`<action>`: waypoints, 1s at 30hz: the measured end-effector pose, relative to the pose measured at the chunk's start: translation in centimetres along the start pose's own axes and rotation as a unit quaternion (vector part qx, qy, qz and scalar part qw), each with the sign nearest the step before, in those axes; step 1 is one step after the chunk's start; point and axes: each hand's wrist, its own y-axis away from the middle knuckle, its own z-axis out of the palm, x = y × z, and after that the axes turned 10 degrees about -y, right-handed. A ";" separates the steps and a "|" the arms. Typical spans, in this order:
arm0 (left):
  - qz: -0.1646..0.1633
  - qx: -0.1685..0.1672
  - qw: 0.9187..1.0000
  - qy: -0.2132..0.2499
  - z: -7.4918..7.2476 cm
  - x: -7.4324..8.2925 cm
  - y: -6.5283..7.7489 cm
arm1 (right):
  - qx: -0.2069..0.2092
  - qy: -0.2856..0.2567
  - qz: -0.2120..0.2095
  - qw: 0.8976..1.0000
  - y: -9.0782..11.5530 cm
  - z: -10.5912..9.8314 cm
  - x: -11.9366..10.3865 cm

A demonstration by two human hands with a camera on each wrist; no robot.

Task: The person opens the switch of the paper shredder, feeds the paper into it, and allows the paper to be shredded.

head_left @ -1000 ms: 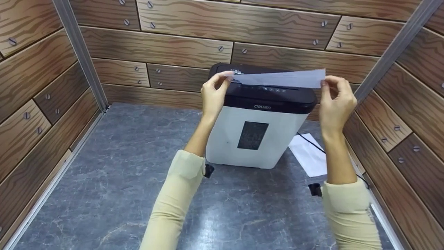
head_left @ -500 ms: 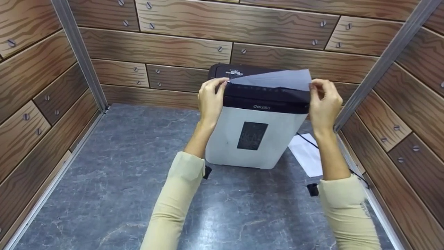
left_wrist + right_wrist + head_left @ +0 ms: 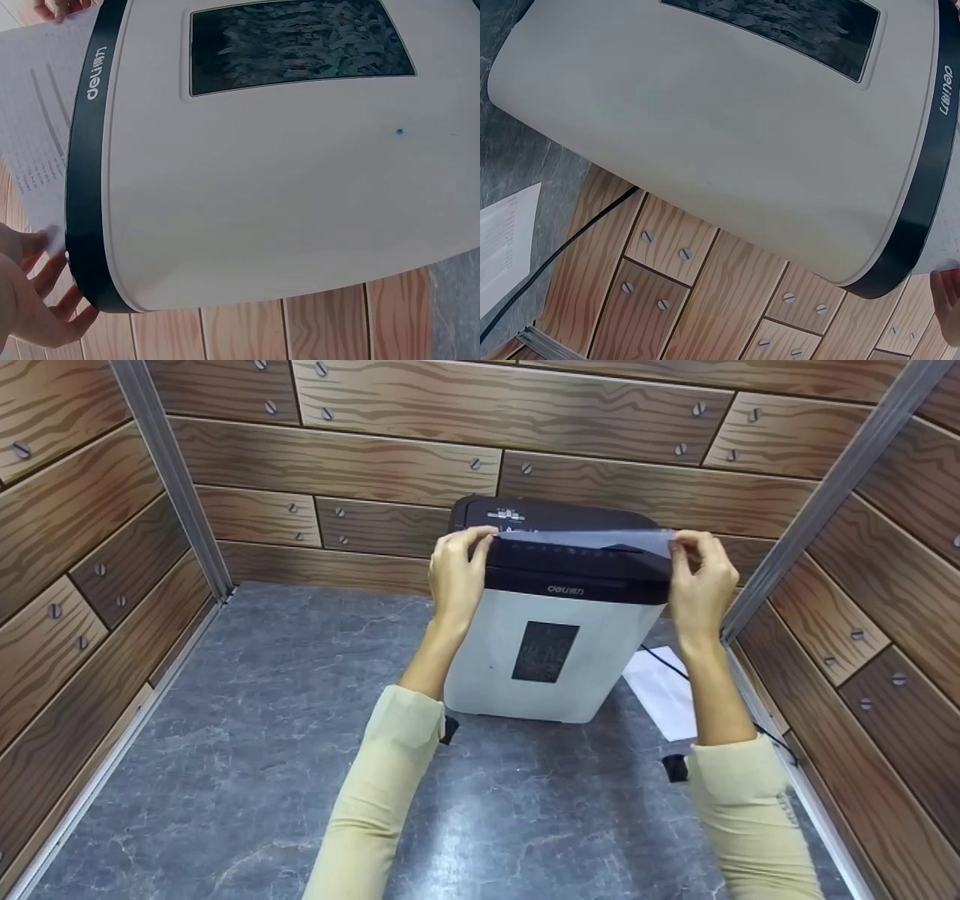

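A white paper shredder (image 3: 555,652) with a black top stands near the back wall; shredded strips show through its dark window (image 3: 300,49). Above its top, a printed sheet of paper (image 3: 37,112) is stretched between both hands, seen almost edge-on in the head view. My left hand (image 3: 459,574) pinches the sheet's left end between thumb and fingers, with some fingertips against the shredder's black rim in the left wrist view. At the other end, my right hand (image 3: 703,585) pinches the sheet beside the shredder's right corner.
Another white sheet (image 3: 664,694) lies on the grey marbled floor right of the shredder. A black cord (image 3: 667,664) runs over it toward the right wall. Wood-patterned panels (image 3: 405,442) enclose the back and sides.
My right hand has moved left and slightly down with its end of the sheet. The left hand has dropped a little. The paper has tilted and now looks much thinner from the head.
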 end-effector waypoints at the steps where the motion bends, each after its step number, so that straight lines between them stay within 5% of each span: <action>1: 0.000 -0.001 1.000 -0.001 0.0 0.0 0.0 | -0.001 0.002 -0.001 1.000 0.0 0.0 0.0; 19: 0.026 -0.018 0.999 -0.025 0.5 0.8 0.4 | 0.032 0.030 0.024 0.999 -0.5 -0.5 -0.2; 30: 0.042 -0.022 0.998 -0.051 0.6 1.0 0.3 | 0.015 0.062 0.054 0.997 -0.8 -0.6 0.0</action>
